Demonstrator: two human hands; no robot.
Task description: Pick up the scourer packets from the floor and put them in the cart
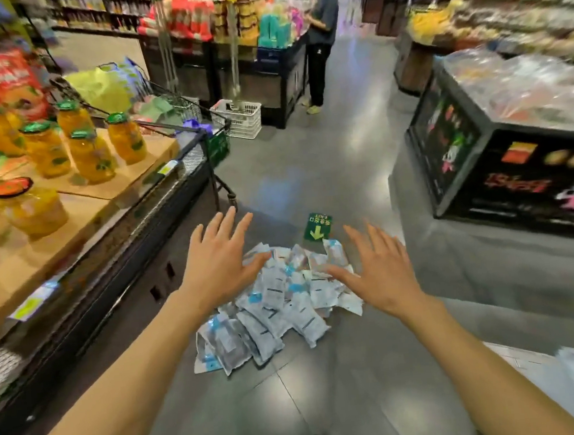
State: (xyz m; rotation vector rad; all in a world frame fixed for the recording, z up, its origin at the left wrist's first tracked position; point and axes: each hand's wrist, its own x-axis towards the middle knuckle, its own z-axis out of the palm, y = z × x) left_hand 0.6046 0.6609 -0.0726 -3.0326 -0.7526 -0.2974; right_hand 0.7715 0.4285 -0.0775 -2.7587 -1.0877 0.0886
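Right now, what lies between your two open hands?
In the head view, the heap of white-and-blue plastic scourer packets on the grey floor, far end between both hands.

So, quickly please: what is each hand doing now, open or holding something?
Left hand: open, fingers spread, holding nothing.
Right hand: open, holding nothing, above the pile of white-and-blue plastic scourer packets.

glossy plastic scourer packets [275, 304], smooth shiny floor [326, 166], wire-metal cart [180, 105]

White-and-blue scourer packets [272, 304] lie on grey floor [327, 403] beside a green arrow sticker [318, 227].
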